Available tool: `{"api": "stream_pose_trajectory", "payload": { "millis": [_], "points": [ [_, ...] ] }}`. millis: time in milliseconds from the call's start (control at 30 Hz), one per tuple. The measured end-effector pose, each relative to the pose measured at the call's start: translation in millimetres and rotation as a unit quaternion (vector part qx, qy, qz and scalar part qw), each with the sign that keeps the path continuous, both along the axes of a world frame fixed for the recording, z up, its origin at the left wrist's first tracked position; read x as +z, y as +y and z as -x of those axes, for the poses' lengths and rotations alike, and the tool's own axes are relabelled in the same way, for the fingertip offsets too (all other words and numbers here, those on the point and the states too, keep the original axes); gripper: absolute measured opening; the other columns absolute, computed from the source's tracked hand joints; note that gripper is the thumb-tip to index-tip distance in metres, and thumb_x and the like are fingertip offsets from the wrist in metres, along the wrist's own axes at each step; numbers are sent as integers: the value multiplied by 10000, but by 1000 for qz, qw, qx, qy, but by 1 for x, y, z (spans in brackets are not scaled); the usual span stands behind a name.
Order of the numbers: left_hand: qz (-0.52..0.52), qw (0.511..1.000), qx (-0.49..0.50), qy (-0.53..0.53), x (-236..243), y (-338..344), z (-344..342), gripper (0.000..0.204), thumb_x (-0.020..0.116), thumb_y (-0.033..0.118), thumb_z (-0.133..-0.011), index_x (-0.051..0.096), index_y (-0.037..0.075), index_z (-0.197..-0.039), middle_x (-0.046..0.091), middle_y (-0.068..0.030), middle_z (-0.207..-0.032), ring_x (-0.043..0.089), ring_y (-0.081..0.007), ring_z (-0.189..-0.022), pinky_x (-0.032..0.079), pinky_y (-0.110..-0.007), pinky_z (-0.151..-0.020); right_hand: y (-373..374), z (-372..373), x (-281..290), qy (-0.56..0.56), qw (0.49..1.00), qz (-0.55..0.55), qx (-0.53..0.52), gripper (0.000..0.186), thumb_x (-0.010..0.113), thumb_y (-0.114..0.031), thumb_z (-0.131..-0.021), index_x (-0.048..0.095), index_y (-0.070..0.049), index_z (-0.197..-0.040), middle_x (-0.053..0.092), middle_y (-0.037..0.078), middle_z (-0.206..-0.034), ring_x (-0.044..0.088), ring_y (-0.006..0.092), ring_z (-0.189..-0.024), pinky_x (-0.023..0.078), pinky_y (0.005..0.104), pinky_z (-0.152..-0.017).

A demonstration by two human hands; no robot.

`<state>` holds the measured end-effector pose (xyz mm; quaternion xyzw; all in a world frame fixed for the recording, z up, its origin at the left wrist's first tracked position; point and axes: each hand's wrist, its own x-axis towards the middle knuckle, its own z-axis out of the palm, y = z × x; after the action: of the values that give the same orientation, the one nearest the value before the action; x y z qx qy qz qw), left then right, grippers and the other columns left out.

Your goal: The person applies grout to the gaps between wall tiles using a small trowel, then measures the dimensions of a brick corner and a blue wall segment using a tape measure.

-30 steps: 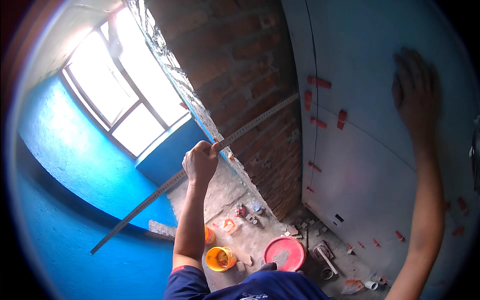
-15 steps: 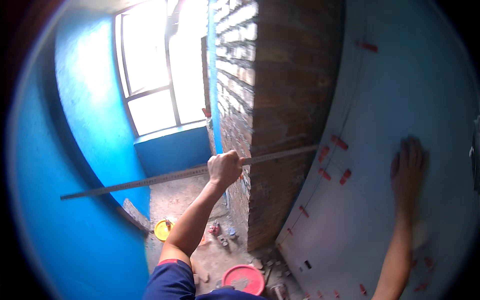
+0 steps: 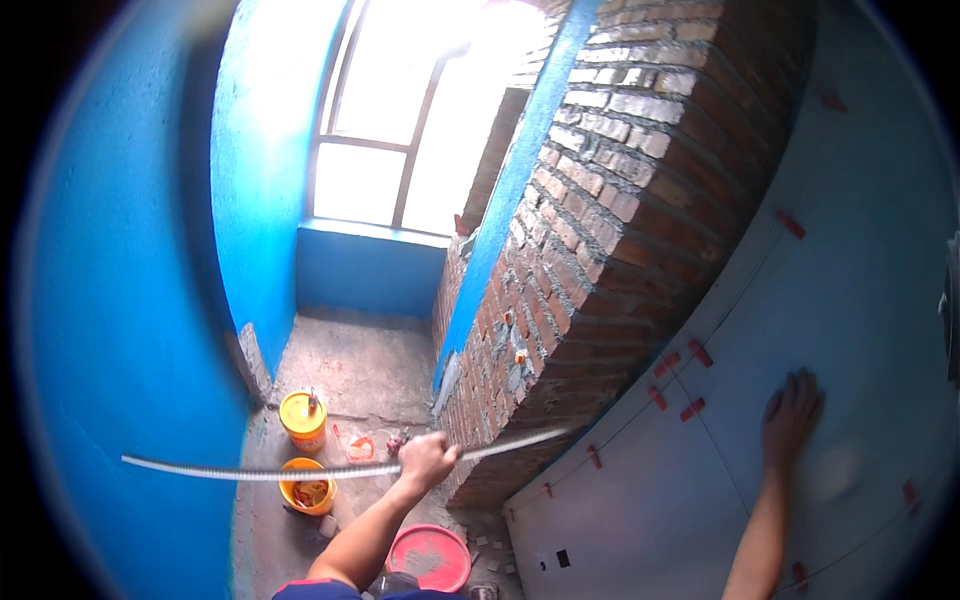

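Note:
My left hand (image 3: 429,460) is closed around the middle of a long, thin ruler (image 3: 225,473) with graduation marks. One end of it points toward the blue wall on the left, while the other reaches to the brick edge beside the tiles. Its outline looks curved in this view. My right hand (image 3: 793,408) lies flat, fingers stretched, against the large pale wall tiles (image 3: 640,490). Red tile-levelling clips (image 3: 698,353) stick out along the tile joints, several of them clustered where joints cross, to the left of that hand.
A rough brick pillar (image 3: 610,255) with a blue strip stands between window and tiles. On the floor are a yellow lidded bucket (image 3: 303,425), an open yellow bucket (image 3: 285,496) with things inside, a round red tub (image 3: 464,562), and loose rubble. A blue wall (image 3: 120,330) bounds the left.
In the picture, my left hand and the ruler have moved lower, and the view has shifted, showing more floor and both buckets. My right hand stays flat on the tiles.

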<state>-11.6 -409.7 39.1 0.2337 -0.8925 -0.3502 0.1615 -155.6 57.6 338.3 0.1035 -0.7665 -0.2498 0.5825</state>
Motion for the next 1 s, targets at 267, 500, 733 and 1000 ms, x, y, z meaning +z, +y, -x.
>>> {"api": "stream_pose_trajectory", "payload": {
  "millis": [267,500,733,1000],
  "points": [
    [-338,930,-19,-142,-181,16,-167,362,715,441,-708,705,79,-710,672,-45,-616,646,-125,-575,512,-288,-600,-5,-9,-118,-81,993,52,74,444,551,-116,-859,472,-26,-1286,390,162,-1406,328,323,-1334,275,464,-1097],
    [-456,867,37,-199,-224,0,-221,283,764,307,-754,674,42,-712,665,-50,-630,575,-87,-503,454,-228,-485,6,-118,-419,-677,600,425,36,398,677,-296,-795,616,-7,-1063,674,167,-975,640,281,-920,497,375,-804],
    [-478,860,49,-170,-241,-23,-199,246,769,246,-755,669,23,-726,665,-83,-652,589,-109,-515,422,-240,-448,37,-273,-589,-736,251,609,-156,264,620,-252,-825,613,-34,-974,657,120,-865,644,247,-815,500,386,-737],
    [-444,871,34,-206,-206,-9,-186,259,786,226,-730,658,6,-683,603,-27,-636,554,-121,-569,444,-286,-517,63,-344,-615,-608,162,761,-155,196,575,-236,-847,600,-61,-933,635,88,-792,638,241,-742,500,415,-686]
  ]
}}
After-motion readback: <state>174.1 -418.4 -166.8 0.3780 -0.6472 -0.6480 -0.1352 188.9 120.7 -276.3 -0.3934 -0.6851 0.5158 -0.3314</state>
